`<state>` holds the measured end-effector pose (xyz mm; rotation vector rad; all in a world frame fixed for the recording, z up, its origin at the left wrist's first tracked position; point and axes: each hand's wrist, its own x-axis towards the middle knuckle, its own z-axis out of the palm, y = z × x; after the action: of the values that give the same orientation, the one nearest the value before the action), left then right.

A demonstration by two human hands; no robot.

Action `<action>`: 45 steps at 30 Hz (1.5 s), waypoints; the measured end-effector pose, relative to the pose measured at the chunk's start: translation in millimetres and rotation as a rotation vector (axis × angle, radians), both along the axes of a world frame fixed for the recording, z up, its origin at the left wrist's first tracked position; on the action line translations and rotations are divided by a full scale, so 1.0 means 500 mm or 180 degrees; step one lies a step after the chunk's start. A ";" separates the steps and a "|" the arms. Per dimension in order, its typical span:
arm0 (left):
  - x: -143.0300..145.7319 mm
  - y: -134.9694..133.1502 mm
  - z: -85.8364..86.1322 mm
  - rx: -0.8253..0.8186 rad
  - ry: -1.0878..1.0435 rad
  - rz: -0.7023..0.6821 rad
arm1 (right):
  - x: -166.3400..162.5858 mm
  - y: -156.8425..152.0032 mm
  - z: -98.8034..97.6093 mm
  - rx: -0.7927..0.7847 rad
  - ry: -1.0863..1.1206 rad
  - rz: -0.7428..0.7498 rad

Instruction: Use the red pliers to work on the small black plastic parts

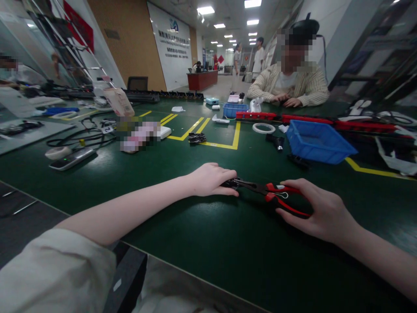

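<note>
My right hand (321, 211) is wrapped round the red-and-black handles of long-nose pliers (272, 190), whose jaws point left. Between the thumb and fingers of my left hand (211, 180) is a small black part (230, 183), mostly covered by the fingers. The tips of the pliers meet this part at its right end; whether they grip it I cannot tell. Both hands are low over the green table (202, 234). Farther back lies a small pile of black parts (197, 138) by yellow tape.
A blue bin (319, 141) stands back right, with a black tool-like object (276, 141) and a white ring (263, 128) left of it. A grey device (73, 159), cables (83, 134) and a bottle (119, 102) occupy the left. Across the table sits a person (289, 82).
</note>
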<state>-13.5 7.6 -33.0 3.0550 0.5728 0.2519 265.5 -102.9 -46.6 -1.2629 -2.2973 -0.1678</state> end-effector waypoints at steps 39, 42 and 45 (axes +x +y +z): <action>-0.005 0.006 0.001 -0.0036 -0.0111 0.0188 | 0.014 0.007 0.004 -0.0103 0.0174 -0.0039; -0.004 0.011 -0.001 0.0041 0.0025 0.0121 | 0.016 0.005 0.002 -0.0119 0.0150 -0.0026; -0.003 0.011 -0.002 0.0038 0.0002 0.0152 | 0.013 0.005 0.001 -0.0314 0.0341 -0.0152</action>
<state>-15.1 13.1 -34.2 3.0558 0.6473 0.2566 272.1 -100.3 -46.2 -1.3433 -2.2089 -0.0029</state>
